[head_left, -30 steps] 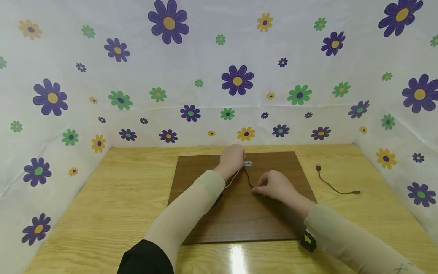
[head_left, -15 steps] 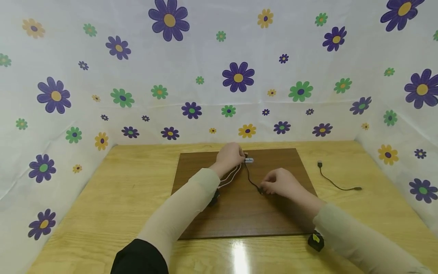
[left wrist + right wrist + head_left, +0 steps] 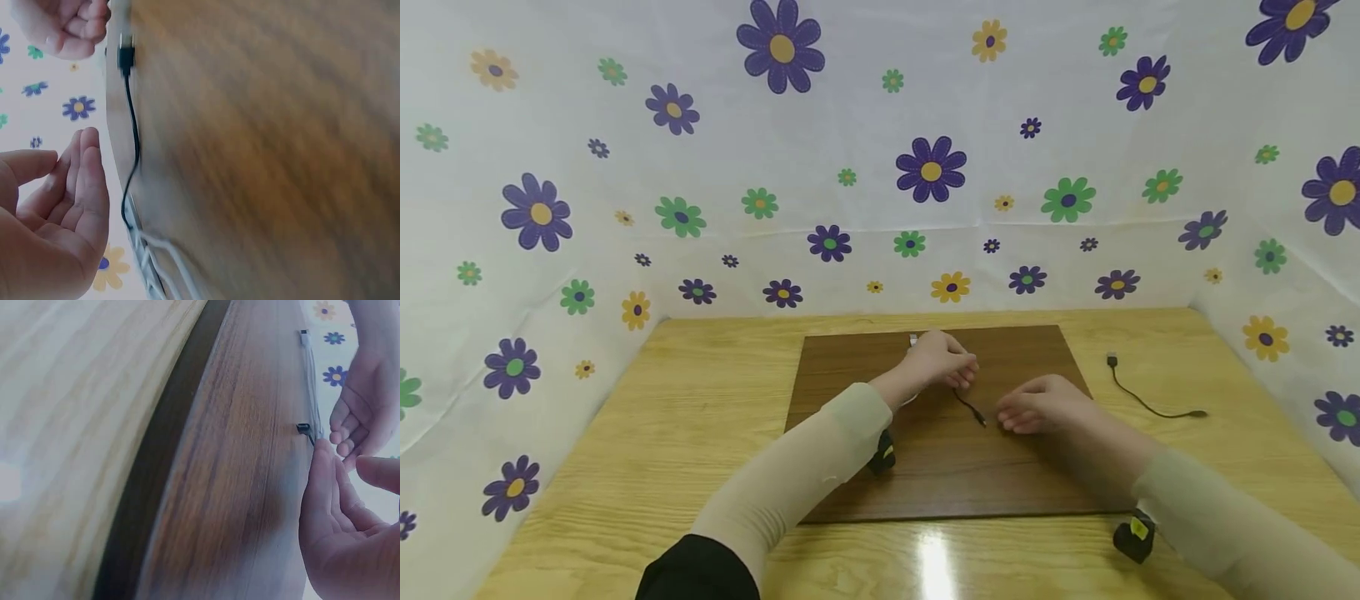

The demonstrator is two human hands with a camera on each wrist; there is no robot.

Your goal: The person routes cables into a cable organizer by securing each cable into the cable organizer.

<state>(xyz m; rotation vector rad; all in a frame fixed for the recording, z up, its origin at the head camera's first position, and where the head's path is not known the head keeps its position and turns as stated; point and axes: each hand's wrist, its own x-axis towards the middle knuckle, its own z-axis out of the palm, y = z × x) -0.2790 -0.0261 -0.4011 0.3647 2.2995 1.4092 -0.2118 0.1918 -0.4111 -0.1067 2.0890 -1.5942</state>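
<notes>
A short black cable (image 3: pixel 972 408) lies on the dark wooden board (image 3: pixel 925 487); its plug (image 3: pixel 127 57) shows in the left wrist view. My left hand (image 3: pixel 938 360) hovers over the cable's far part, fingers loosely bent and holding nothing. My right hand (image 3: pixel 1037 406) is just right of the cable's near end, apart from it, with fingers extended and nothing between them. A white cable (image 3: pixel 172 256) lies in strands near the black one, mostly hidden by my left hand and forearm in the head view. Its white plug (image 3: pixel 305 339) shows in the right wrist view.
Another black USB cable (image 3: pixel 1138 398) lies on the light wooden table (image 3: pixel 715 433), right of the board. A black wrist camera (image 3: pixel 1133 537) sits below my right sleeve, and another (image 3: pixel 883 454) is under my left forearm. A flowered cloth (image 3: pixel 850 125) walls the table's back and sides.
My right hand has let go of the black cable's near end and drawn right. My left hand has come off the far end and shifted right and nearer, opening its fingers.
</notes>
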